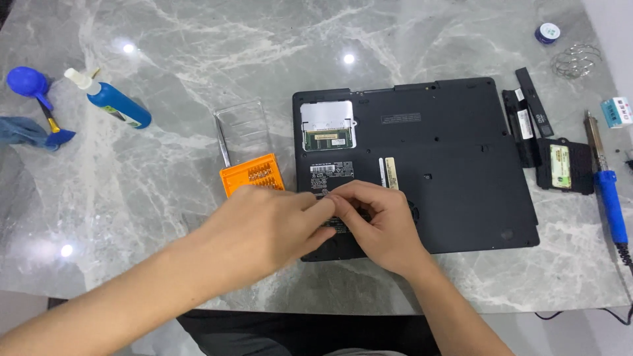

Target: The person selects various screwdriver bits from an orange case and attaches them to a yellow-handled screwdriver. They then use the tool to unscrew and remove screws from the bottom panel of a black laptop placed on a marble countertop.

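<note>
While the laptop [422, 165] is lying belly-up on the table [165, 198], we're pinching both hands, left hand [264, 227] and right hand [379, 221], together over its near edge; can't tell what's between the fingertips. Looks like screw work, so next we're needing a steady grip. Orange bit case [254, 175] is sitting just beyond the left hand.

I'm looking down on what reads as an electronics repair bench: a grey marble-look surface [165, 198] carrying an upturned black laptop [435, 165] with its memory bay open. Right of my grips lie a blue soldering iron [610, 198] and removed covers [527, 125]; left, an orange bit case [254, 175] (tweezers beside it) and a blue bottle [115, 102].
</note>
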